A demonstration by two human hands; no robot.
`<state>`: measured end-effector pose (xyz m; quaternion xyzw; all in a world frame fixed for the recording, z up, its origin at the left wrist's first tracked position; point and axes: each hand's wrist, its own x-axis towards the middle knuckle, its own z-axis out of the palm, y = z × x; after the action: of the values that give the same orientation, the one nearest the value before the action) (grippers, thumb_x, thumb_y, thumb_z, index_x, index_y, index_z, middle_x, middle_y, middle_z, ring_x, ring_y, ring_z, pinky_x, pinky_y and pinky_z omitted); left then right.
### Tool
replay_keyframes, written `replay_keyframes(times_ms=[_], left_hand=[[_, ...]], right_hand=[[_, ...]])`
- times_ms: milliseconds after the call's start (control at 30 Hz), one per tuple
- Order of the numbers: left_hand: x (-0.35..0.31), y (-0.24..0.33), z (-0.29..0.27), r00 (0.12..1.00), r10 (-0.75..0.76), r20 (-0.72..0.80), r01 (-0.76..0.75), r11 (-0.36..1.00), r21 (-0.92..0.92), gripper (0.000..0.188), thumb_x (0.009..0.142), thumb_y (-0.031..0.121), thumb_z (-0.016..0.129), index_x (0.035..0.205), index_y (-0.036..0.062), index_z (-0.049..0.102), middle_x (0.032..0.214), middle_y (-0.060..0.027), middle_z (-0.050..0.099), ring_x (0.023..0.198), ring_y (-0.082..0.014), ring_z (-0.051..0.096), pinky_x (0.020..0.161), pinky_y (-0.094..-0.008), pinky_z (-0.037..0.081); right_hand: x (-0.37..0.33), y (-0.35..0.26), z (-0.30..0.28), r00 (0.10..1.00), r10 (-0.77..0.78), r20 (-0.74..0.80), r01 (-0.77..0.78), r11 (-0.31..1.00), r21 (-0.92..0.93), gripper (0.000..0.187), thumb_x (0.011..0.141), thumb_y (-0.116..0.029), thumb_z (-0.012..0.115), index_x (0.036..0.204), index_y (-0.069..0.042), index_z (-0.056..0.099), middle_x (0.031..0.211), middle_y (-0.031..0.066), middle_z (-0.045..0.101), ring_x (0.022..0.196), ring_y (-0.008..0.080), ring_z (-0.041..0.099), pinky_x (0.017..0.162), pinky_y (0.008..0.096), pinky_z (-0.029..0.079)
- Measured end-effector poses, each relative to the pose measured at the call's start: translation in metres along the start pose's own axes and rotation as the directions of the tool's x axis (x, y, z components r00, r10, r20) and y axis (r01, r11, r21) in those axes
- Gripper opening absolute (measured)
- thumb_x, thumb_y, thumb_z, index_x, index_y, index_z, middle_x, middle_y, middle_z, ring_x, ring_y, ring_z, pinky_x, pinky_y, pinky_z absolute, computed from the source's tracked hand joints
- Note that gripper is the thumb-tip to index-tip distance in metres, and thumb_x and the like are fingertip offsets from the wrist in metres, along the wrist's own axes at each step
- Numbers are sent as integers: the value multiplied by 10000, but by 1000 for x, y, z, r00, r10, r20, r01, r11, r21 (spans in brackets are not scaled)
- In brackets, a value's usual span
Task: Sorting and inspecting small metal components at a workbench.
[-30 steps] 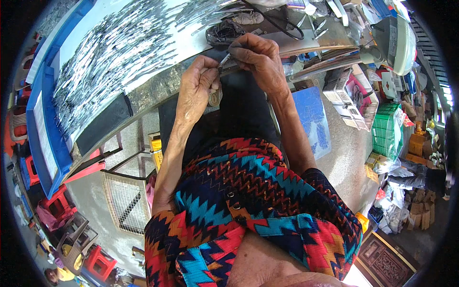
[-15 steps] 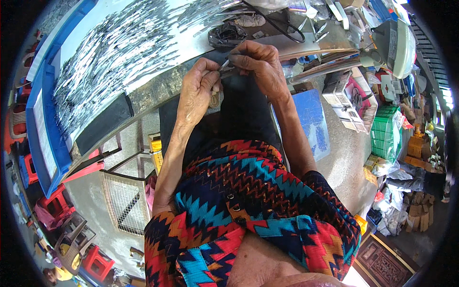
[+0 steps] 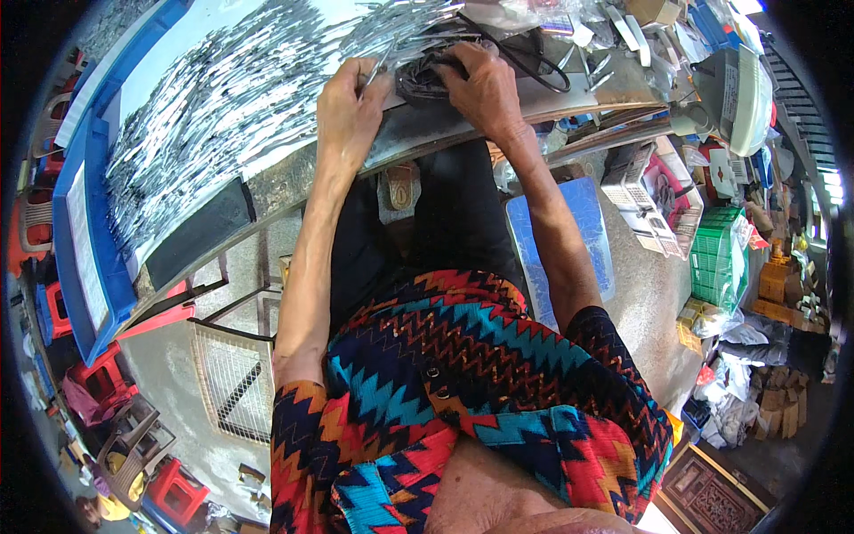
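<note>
My left hand (image 3: pixel 350 111) is over the table's front edge, its fingers closed around a slim, shiny metal piece (image 3: pixel 377 69) that sticks up past the fingertips. Beside it on the right, a small black plastic bag (image 3: pixel 418 82) lies on the table, its rim crumpled and open. My right hand (image 3: pixel 487 93) dips its bent, closed fingers into the bag's right side; whatever they grip is hidden. A broad heap of thin silver and dark slivers (image 3: pixel 231 116) spreads over the white tabletop left of and beyond my hands.
A blue tray (image 3: pixel 84 240) borders the table's left end. Behind the bag runs a looped black cable (image 3: pixel 543 76). A lamp head (image 3: pixel 734 98) juts in at the right, and a blue board (image 3: pixel 569 240) is below the table by my right forearm.
Both hands have moved forward over the table and apart from each other. Earlier they met at the edge around a small piece; now the left keeps a metal piece and the right is in the bag.
</note>
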<state>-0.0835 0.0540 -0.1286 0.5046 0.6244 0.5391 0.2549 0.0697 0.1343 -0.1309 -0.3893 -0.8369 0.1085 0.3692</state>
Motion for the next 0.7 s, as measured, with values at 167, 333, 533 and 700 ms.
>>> replay_keyframes(times_ms=[167,333,533,700], left_hand=[[34,-14,7,992,122,-14,-109,929,353,224,732,149,592,913,17,581,672,-107,581,627,-226,543,586,-334,427],[41,-23,15,986,159,52,-161,825,542,236,704,128,587,917,27,587,806,-173,605,767,-333,580,684,-402,455],[38,-18,20,985,164,53,-159,749,643,207,709,140,577,852,-9,575,859,-188,575,839,-353,551,717,-422,452],[38,-20,12,987,141,77,-156,731,665,257,770,192,544,886,-37,560,845,-224,574,787,-371,562,683,-420,433]], right_hand=[[2,-9,3,998,26,62,-19,993,-115,138,726,-143,560,777,-17,542,834,179,575,740,383,562,645,447,458],[1,-4,3,997,47,61,-41,995,-90,148,725,-148,565,801,-23,548,811,174,583,760,381,553,652,433,450],[-4,2,-9,991,134,19,-136,983,121,134,719,-100,560,791,14,553,677,134,587,615,262,571,577,322,449],[-8,-1,-17,917,355,185,-386,662,643,72,725,-45,559,753,20,571,655,43,575,563,86,517,518,209,415]])
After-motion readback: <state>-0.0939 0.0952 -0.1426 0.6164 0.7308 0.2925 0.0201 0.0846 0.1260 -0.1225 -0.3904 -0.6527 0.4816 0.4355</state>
